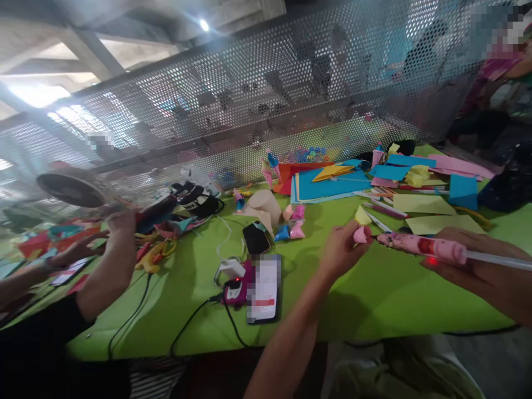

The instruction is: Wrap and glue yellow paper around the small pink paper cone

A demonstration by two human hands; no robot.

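Over green table [183,316], L hand [341,250] w/ fingers pinched on sm. pink paper pc. [362,235], R hand [488,280] w/ fingers clamped on pink glue gun [415,244], nozzle [375,238] right by pc., contact unclear, clear glue stick [499,259] out back, blue sheet [328,187] beyond.

White glare blazes through the opening [36,95] at upper left, a lamp [204,25] glints overhead, red light burns at the glue gun [415,243], soft shadows streak the table [187,316], the right background lies gloomy, the fan [70,189] looks soft, and wide-angle stretch warps the sides!
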